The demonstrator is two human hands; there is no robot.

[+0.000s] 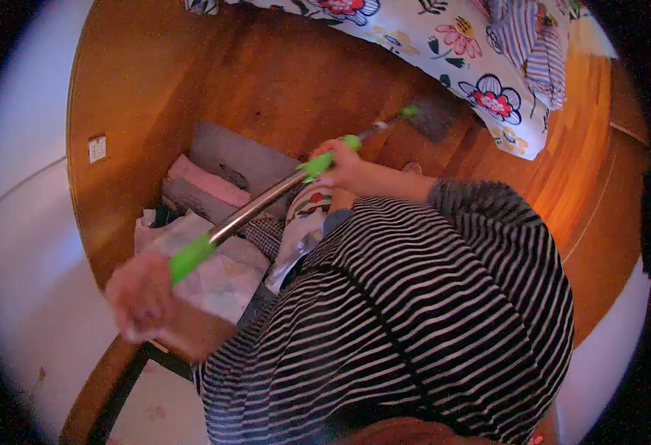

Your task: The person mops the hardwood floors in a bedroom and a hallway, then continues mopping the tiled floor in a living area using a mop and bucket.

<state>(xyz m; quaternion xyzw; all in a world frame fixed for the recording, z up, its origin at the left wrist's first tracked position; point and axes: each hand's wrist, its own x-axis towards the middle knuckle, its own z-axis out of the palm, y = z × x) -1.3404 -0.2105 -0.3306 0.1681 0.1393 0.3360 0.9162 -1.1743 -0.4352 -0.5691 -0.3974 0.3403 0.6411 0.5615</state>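
My left hand, blurred, is closed around the upper end of a mop's pole, by its green grip. Farther along the same pole, my right hand holds the green collar. The pole is silver metal with green plastic parts and slants from the lower left to the upper right. Its thin lower section leads to a blurred dark grey flat mop head on the wooden floor, beside the hanging edge of a floral bed cover.
Left of my legs lie a pink rolled cloth, a grey panel and a pale patchwork cloth. A striped cloth rests on the bed. A wall outlet is on the wooden surface at left.
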